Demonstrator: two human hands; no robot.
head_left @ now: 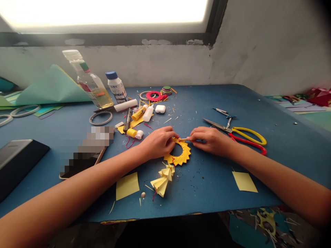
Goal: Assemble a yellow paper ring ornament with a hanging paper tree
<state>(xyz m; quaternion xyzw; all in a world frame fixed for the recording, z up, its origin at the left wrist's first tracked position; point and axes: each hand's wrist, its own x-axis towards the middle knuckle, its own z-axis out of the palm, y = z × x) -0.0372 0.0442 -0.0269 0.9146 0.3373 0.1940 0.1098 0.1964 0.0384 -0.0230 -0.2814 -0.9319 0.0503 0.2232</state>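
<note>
Our left hand (158, 142) is curled over the left side of the yellow paper ring (181, 155), fingers pinning it to the blue mat (207, 179). Our right hand (210, 140) pinches narrowly at the top of the ring, where a bit of red thread (179, 139) shows; we cannot tell whether the fingertips hold the thread or a thin stick there. The ring lies flat near the middle of the mat, between the two hands.

We judge the main risk to be in the pleats: too hard a pull at the top could tear the thin paper or let the folds spring open, and if the left hand lifts, the ring could slide or fan out. The thread could also slip from so small a pinch.

Just below the ring lies a folded yellow fan (163, 181), near enough for a wrist to crush it on a backward move. The scissors (236, 132) lie just beside the right hand, blades pointing toward it, so a sideways sweep could catch them. Glue sticks (139, 113) and a bottle (89, 81) crowd the far left, and a phone (82, 155) sits by the left forearm.

Open room lies toward the right front, save one yellow square (244, 181), and the mat's near edge is close under our forearms.
</note>
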